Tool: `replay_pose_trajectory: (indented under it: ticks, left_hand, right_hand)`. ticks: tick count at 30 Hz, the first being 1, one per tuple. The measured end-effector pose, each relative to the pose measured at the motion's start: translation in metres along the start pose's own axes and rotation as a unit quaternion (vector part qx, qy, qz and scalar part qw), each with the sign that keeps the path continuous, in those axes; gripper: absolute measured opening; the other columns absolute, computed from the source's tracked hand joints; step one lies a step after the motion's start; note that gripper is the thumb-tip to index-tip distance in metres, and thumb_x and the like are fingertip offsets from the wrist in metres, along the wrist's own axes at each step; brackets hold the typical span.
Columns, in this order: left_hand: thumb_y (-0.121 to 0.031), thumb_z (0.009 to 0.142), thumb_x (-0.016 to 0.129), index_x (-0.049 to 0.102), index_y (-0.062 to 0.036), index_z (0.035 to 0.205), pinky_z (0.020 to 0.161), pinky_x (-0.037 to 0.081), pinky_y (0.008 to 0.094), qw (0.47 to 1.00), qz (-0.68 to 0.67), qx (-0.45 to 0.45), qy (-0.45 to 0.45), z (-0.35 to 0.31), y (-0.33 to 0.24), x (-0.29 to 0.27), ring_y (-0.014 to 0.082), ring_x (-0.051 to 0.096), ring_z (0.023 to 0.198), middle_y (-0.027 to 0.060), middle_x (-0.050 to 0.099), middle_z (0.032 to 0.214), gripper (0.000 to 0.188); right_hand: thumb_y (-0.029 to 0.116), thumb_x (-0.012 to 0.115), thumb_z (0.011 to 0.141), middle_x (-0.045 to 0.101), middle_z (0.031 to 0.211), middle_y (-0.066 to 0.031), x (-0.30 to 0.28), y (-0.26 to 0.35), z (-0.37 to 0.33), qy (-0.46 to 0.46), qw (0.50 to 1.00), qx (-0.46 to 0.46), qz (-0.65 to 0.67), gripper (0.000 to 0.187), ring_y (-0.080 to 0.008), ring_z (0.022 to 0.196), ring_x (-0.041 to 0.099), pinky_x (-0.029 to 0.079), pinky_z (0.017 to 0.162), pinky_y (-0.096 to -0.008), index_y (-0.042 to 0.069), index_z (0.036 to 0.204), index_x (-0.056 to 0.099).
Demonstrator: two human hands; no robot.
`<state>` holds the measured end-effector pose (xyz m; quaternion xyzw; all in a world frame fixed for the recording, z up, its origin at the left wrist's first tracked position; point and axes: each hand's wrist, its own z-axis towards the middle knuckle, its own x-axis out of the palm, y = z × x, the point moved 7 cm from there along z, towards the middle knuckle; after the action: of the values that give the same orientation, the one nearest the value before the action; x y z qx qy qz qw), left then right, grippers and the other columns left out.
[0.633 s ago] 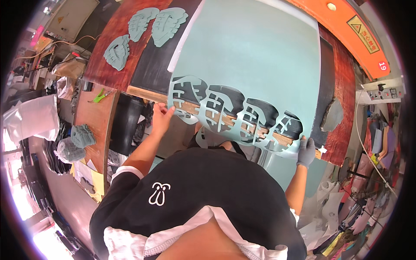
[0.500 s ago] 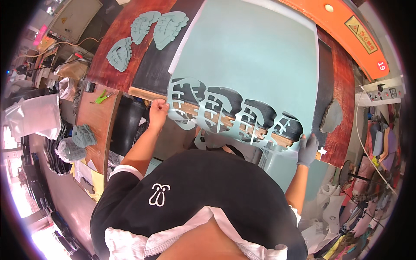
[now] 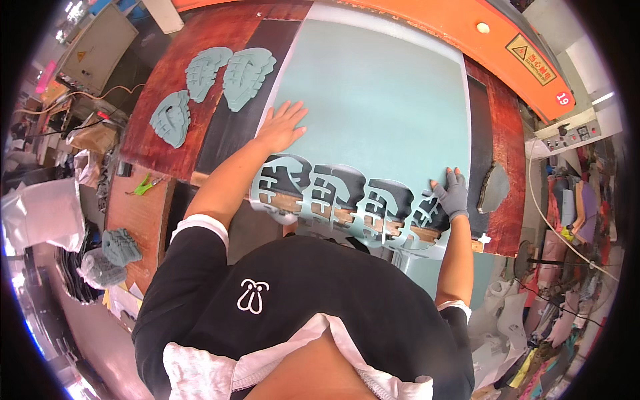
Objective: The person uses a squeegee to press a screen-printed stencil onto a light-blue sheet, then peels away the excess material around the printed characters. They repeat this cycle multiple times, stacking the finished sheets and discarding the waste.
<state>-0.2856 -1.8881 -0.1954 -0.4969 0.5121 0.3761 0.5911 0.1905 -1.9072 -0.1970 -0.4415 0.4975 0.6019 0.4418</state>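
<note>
Shifted up from its near corners, the left hand (image 3: 281, 130), spread wide at eleven o'clock, and right hand (image 3: 454, 195), fingers parted at two, appear to steady the sheet (image 3: 377, 100) on the bench (image 3: 503, 225) at twelve.

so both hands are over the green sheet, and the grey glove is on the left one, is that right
Not quite: the head view shows the grey glove on the right hand, while the left hand is bare. Both are indeed over the green sheet.
</note>
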Motion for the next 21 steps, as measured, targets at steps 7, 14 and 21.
replay_pose_trajectory:
  ticks: [7,14,21]
  left_hand:
    - [-0.040,0.096,0.038,0.030,-0.0172,0.143,0.112,0.013,0.0518,0.999,0.019,0.027,-0.014,0.028,0.020,0.004,0.0249,0.014,0.141,0.0025,0.020,0.152,0.053]
    - [-0.041,0.095,0.039,0.035,-0.0173,0.141,0.111,0.014,0.0512,0.997,0.024,0.059,-0.044,0.026,0.020,0.008,0.0247,0.018,0.139,0.0022,0.025,0.150,0.051]
    - [-0.038,0.093,0.046,0.038,-0.0177,0.139,0.111,0.016,0.0508,0.997,0.010,0.052,-0.055,0.027,0.020,0.006,0.0240,0.021,0.139,0.0013,0.028,0.149,0.051]
  right_hand:
    - [0.025,0.080,0.064,0.027,0.144,-0.0236,0.030,-0.039,0.022,0.097,0.945,0.104,0.294,0.082,-0.0307,0.132,0.033,0.032,0.106,-0.0338,-0.001,0.133,0.044]
    - [0.013,0.075,0.074,0.038,0.137,-0.0183,0.027,-0.044,-0.009,0.002,0.939,0.086,0.333,0.062,-0.0250,0.126,0.041,0.035,0.102,-0.0312,-0.007,0.126,0.047]
    - [0.038,0.075,0.064,0.036,0.141,-0.0205,-0.001,-0.002,-0.021,0.117,0.988,-0.033,-0.097,0.087,-0.0356,0.130,0.034,0.031,0.106,-0.0409,0.002,0.135,0.040]
